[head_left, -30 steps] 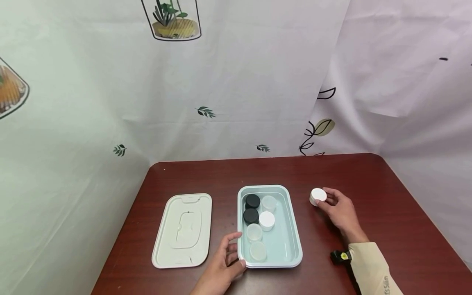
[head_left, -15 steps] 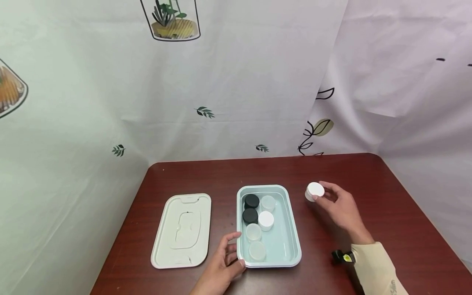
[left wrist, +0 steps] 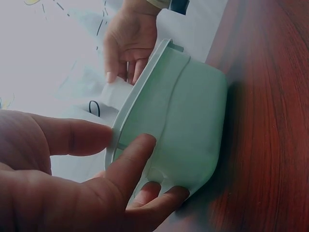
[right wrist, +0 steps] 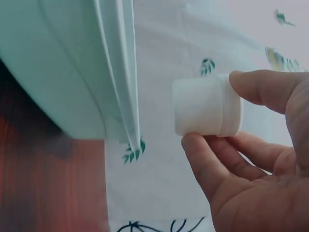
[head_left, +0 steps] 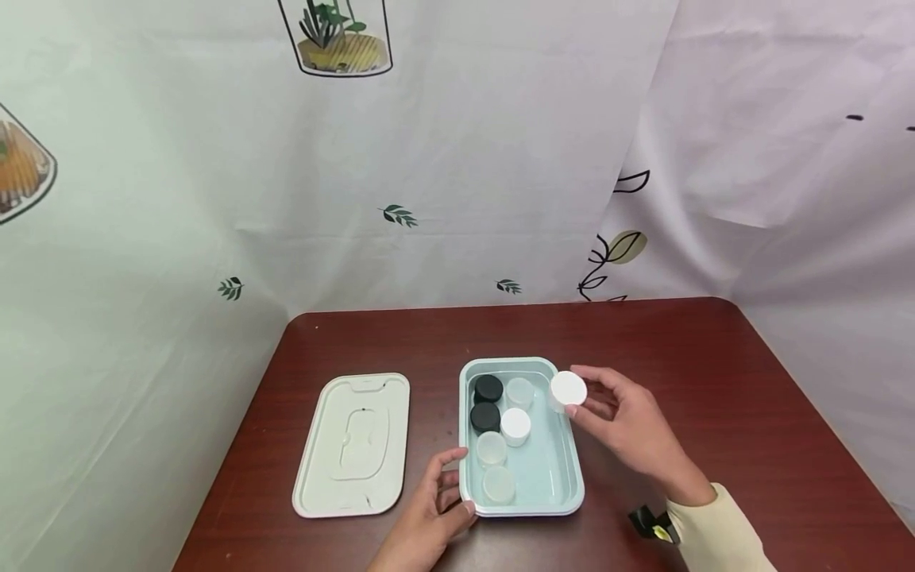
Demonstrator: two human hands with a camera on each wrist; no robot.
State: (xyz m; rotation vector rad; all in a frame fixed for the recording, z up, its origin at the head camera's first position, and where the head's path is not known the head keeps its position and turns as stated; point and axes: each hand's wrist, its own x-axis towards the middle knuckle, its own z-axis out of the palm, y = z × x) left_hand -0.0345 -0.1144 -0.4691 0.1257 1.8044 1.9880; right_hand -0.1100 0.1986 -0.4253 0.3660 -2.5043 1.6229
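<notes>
A light blue plastic tub (head_left: 546, 485) stands upright on the table, holding several small round jars. My left hand (head_left: 429, 512) holds its near left corner; in the left wrist view, fingertips touch the outer wall (left wrist: 193, 116) and rim. My right hand (head_left: 636, 429) pinches a white jar (head_left: 568, 389) by its sides, above the tub's far right rim. The right wrist view shows this jar (right wrist: 203, 106) between thumb and fingers, apart from the tub wall. Inside the tub are two black-lidded jars (head_left: 485, 417), a white-lidded jar (head_left: 515, 427) and translucent-lidded ones (head_left: 499, 485).
An off-white rectangular lid (head_left: 353, 445) lies flat on the dark red wooden table (head_left: 429, 342), left of the tub. White printed cloth (head_left: 457, 159) hangs behind the table and at both sides. A black strap (head_left: 652, 524) sits at the right sleeve.
My right hand has lifted the white jar off the table at the right and carried it left to above the tub's rim. The left hand stays at the tub's corner.
</notes>
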